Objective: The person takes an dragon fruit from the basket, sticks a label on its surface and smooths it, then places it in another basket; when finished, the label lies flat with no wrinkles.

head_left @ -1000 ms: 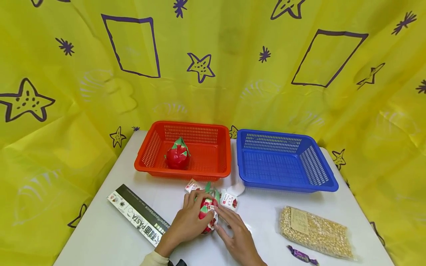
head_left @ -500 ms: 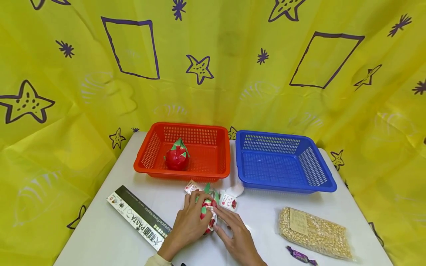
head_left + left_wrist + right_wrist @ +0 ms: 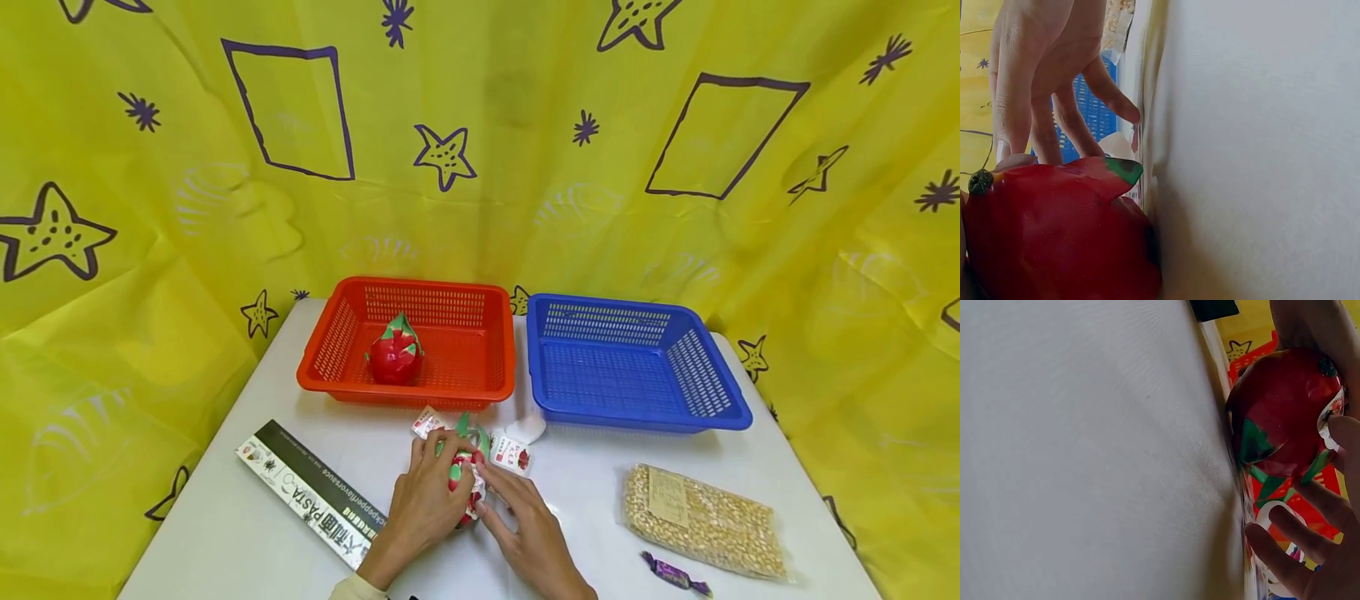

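A red toy dragon fruit with green leaf tips (image 3: 1060, 231) rests on the table between the hands. My left hand (image 3: 429, 504) curls round its left side and top, the thumb at a white-and-red printed label (image 3: 1333, 422) on its surface. From the right, my right hand (image 3: 531, 533) touches the label side with its fingertips, the fingers long and slightly bent. In the right wrist view, its lower fingers (image 3: 1300, 534) spread beside the dragon fruit (image 3: 1285, 406). The hands partly cover the fruit and label in the head view.
A red basket (image 3: 465, 397) holds another dragon fruit (image 3: 395, 354); a blue basket (image 3: 645, 417) stands right of it. Printed cards (image 3: 511, 455) lie behind the hands. A pasta box (image 3: 311, 492) is at left, a bag of corn kernels (image 3: 705, 521) and purple candy (image 3: 675, 575) at right.
The head view has shifted slightly, moving the whole scene a little left in it. Both hands keep nearly the same place on the fruit, with small finger movements at the label.
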A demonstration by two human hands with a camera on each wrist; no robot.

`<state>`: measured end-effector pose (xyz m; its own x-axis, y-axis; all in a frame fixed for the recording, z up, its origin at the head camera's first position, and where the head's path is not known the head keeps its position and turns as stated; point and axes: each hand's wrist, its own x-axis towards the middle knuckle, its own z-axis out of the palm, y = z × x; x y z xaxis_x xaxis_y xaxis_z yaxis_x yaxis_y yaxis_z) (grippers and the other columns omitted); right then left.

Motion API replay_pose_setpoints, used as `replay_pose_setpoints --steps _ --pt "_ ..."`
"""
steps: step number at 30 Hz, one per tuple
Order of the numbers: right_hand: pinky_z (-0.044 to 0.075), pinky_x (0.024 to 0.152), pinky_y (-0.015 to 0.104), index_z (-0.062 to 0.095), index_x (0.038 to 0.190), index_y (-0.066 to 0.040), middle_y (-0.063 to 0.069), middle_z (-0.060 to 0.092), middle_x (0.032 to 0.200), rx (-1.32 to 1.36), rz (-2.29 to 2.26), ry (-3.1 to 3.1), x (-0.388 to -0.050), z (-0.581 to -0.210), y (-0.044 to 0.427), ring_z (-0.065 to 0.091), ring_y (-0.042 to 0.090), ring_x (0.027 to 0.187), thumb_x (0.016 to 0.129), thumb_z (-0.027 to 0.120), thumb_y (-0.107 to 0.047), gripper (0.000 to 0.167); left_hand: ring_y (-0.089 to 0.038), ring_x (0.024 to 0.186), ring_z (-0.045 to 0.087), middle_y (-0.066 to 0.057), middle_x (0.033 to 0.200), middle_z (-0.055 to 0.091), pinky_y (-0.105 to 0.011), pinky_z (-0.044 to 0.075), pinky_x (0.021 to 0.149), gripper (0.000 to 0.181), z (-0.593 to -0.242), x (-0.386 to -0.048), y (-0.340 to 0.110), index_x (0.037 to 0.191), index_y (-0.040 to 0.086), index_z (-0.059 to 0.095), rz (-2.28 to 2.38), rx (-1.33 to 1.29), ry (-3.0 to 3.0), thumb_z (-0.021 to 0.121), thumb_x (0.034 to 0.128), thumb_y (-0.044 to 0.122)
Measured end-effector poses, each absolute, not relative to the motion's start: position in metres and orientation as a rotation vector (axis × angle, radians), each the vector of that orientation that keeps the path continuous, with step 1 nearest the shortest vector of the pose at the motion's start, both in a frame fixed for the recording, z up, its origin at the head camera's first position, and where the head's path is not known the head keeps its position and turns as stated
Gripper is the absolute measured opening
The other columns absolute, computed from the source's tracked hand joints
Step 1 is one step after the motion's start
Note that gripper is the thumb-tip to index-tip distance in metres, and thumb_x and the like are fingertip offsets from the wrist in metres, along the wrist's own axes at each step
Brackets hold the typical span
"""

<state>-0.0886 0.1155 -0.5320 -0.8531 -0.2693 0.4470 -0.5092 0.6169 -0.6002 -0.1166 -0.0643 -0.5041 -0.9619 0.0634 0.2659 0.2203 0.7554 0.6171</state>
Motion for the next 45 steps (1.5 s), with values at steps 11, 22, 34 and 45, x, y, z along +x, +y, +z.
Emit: replay_pose_setpoints --steps 11,22,34,45 --pt "0.059 0.088 0.029 0.059 0.153 -0.025 -0.004 0.06 0.153 0.603 1.268 -2.601 -0.088 -0.532 0.115 0.06 0.016 0.13 0.1 0.075 -0.023 0.056 -0.019 0.112 0.049 0.0 0.134 0.06 -0.027 0.041 0.056 0.027 -0.506 -0.116 -0.065 0.119 0.029 0.069 -1.044 -0.199 -2.742 0.065 0.0931 0.024" --pt "0.059 0.089 0.029 0.032 0.167 -0.023 0.014 0.042 0.157 0.478 1.827 -2.653 -0.088 -0.523 0.097 0.055 0.018 0.117 0.09 0.085 -0.021 0.093 -0.02 0.119 0.054 0.0 0.14 0.062 -0.032 0.046 0.06 0.027 -0.504 -0.109 -0.066 0.12 0.031 0.074 -1.086 -0.156 -2.671 0.068 0.0941 0.027" --pt "0.047 0.111 0.039 0.031 0.166 -0.023 0.004 0.044 0.163 0.429 1.824 -2.582 -0.088 -0.518 0.086 0.048 0.027 0.14 0.078 0.088 -0.013 0.106 -0.017 0.113 0.051 0.0 0.143 0.058 -0.023 0.042 0.051 0.036 -0.49 -0.089 -0.058 0.119 0.027 0.075 -0.996 -0.281 -2.603 0.071 0.0834 0.023" --pt "0.056 0.094 0.031 0.028 0.169 -0.018 0.017 0.049 0.149 0.269 1.645 -2.606 -0.084 -0.5 0.102 0.053 0.027 0.123 0.079 0.09 -0.024 0.109 -0.017 0.129 0.05 0.0 0.151 0.054 -0.037 0.058 0.07 0.04 -0.473 -0.099 -0.055 0.145 0.025 0.059 -1.186 -0.483 -2.634 0.053 0.1089 0.041"
